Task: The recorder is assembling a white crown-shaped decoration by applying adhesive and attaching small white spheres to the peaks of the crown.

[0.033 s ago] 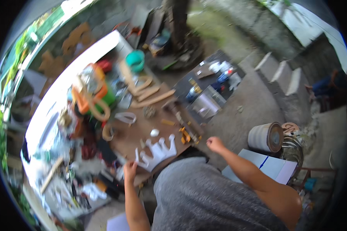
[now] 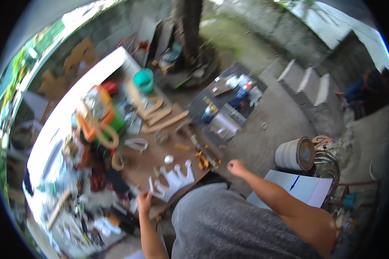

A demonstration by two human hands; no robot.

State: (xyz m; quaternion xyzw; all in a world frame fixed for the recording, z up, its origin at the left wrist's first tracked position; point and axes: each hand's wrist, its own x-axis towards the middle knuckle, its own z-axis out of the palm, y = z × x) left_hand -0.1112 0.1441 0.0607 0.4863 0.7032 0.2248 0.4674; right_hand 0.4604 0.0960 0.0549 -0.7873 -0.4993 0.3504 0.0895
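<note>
A white crown-shaped cutout lies on the brown work board in front of me. My left hand is at its left end with fingers pinched; whether they grip it is too blurred to tell. My right hand hangs beside the board's right edge with curled fingers, their contents hidden. Near it on the board are a yellow-and-black tool and a hammer-like tool. A small white round piece sits above the cutout.
Cluttered supplies, an orange-green bin and a teal bucket fill the left. A dark panel bears small items. A striped drum and pale board are at right, concrete steps and another person's legs beyond.
The view has shifted slightly, so the scene sits a little differently in the picture. Both hands keep about the same pose and place beside the board and cutout.
</note>
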